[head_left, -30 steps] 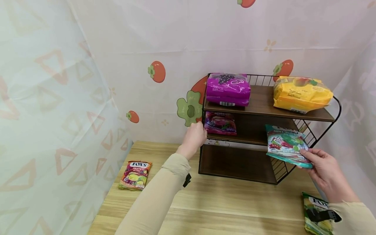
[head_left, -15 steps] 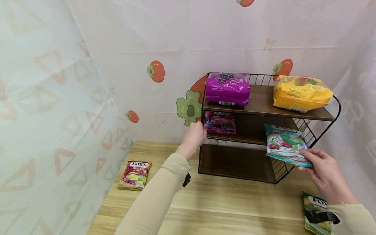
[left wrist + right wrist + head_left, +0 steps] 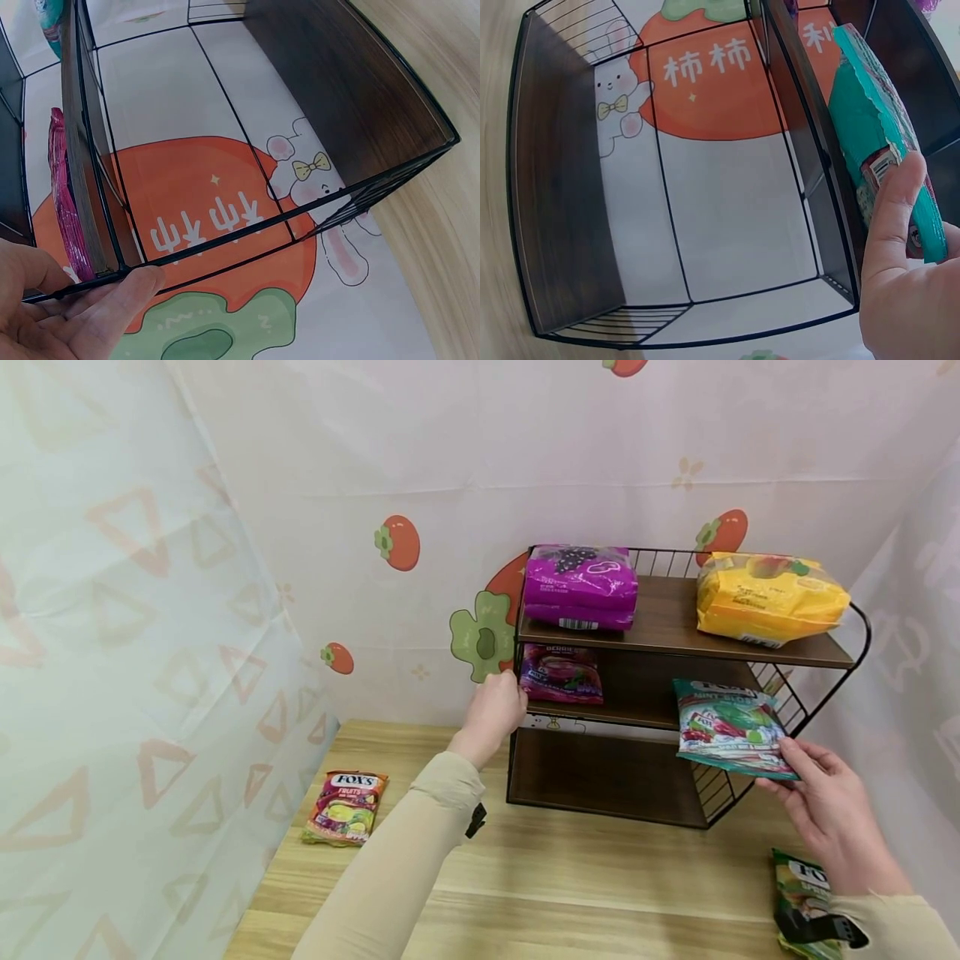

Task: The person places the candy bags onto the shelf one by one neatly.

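My left hand (image 3: pixel 492 712) grips the black wire frame at the left side of a three-tier shelf (image 3: pixel 607 777), by the middle board. In the left wrist view its fingers (image 3: pixel 139 289) curl round the thin bar. A teal mint candy bag (image 3: pixel 731 727) is pinched at its near right corner between thumb and fingers of my right hand (image 3: pixel 832 802). That bag slants at the right end of the middle board; its far part is over the board, and its underside (image 3: pixel 855 112) shows in the right wrist view. A berry candy bag (image 3: pixel 562 675) lies on the middle board's left.
On the top board sit a purple bag (image 3: pixel 581 589) at left and a yellow bag (image 3: pixel 768 600) at right. A fruit candy bag (image 3: pixel 347 808) lies on the wooden table (image 3: pixel 600 885) at left. A green bag (image 3: pixel 806 885) lies at right, partly behind my right wrist.
The teal bag has tipped flatter and its near edge has risen slightly; my right thumb has shifted toward its right corner. My left hand keeps its place on the frame.
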A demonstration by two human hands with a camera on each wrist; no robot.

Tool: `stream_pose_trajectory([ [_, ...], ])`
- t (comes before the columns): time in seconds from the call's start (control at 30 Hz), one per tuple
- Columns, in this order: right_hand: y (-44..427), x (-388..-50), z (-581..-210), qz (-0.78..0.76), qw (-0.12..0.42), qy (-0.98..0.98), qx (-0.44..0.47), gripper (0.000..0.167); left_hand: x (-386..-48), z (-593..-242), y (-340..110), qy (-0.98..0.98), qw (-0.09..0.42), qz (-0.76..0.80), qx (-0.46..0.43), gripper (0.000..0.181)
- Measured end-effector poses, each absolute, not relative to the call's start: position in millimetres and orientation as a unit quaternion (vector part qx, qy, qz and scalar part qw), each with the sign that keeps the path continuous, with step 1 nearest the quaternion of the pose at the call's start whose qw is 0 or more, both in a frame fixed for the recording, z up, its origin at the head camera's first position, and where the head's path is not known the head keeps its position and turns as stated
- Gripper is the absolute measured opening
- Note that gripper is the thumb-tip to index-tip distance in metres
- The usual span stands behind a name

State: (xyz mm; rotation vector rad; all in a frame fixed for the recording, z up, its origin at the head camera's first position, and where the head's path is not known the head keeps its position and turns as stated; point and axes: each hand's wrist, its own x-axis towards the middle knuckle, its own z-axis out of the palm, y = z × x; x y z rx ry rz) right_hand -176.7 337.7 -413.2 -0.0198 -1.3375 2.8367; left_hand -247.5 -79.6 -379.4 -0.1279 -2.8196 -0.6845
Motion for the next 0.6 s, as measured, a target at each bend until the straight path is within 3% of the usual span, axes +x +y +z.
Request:
stream_pose_trajectory([
  [0.6, 324, -160, -424, 0.906, 0.102, -0.401, 0.089, 0.034, -246, -379, -81, -0.961, 0.124, -0.242, -0.054, 0.017],
])
